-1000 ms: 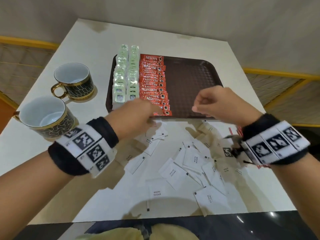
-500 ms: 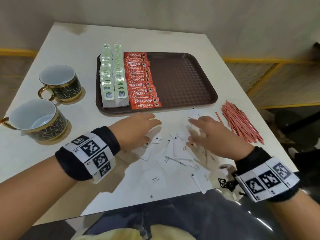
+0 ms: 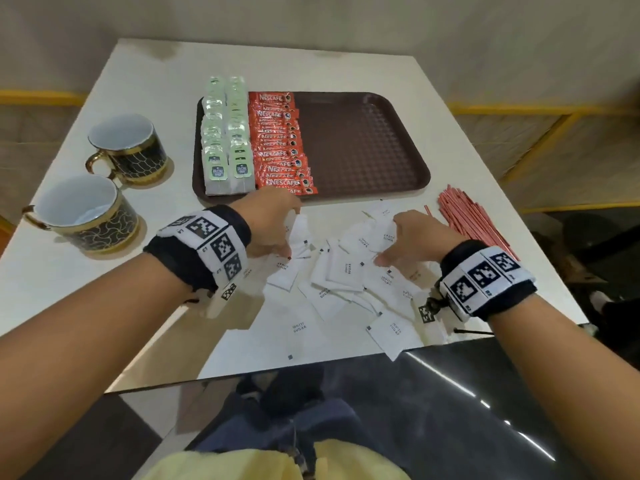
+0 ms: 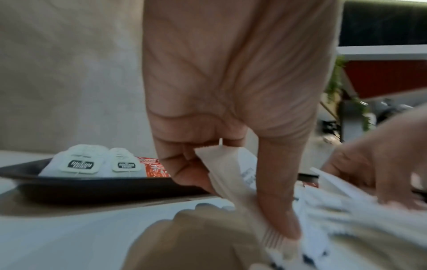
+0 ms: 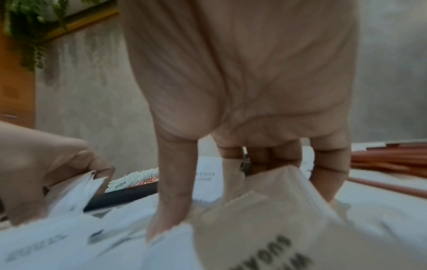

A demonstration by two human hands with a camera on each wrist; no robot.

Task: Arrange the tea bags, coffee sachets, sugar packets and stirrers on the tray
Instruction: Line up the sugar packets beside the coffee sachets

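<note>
Head view first: the brown tray (image 3: 363, 147) sits in the upper middle of the frame on a white table (image 3: 166, 84). Its left part has two rows of tea bags (image 3: 227, 140) and, right beside them, a column of red coffee sachets (image 3: 282, 143); the rest is bare. Loose white sugar packets (image 3: 346, 271) are scattered across the centre, just below the tray's near edge. Red stirrers (image 3: 474, 220) lie piled at right, off the tray. Two black-and-gold cups (image 3: 104, 181) sit at left. Left hand (image 3: 273, 223) and right hand (image 3: 415, 240) are both down in the packet pile, fingers curled.

Left wrist view: the left hand (image 4: 231, 91) pinches a sugar packet (image 4: 231, 173) between thumb and curled fingers, centre frame. Tea bags (image 4: 92, 162) on the tray (image 4: 92, 186) show at left. The right hand (image 4: 381, 160) is blurry at right.

Right wrist view: the right hand (image 5: 242, 82) has its thumb and fingers curled onto a sugar packet (image 5: 265, 210) in the lower centre. Stirrers (image 5: 388, 160) at right, the left hand (image 5: 46, 164) at left edge holding packets.
</note>
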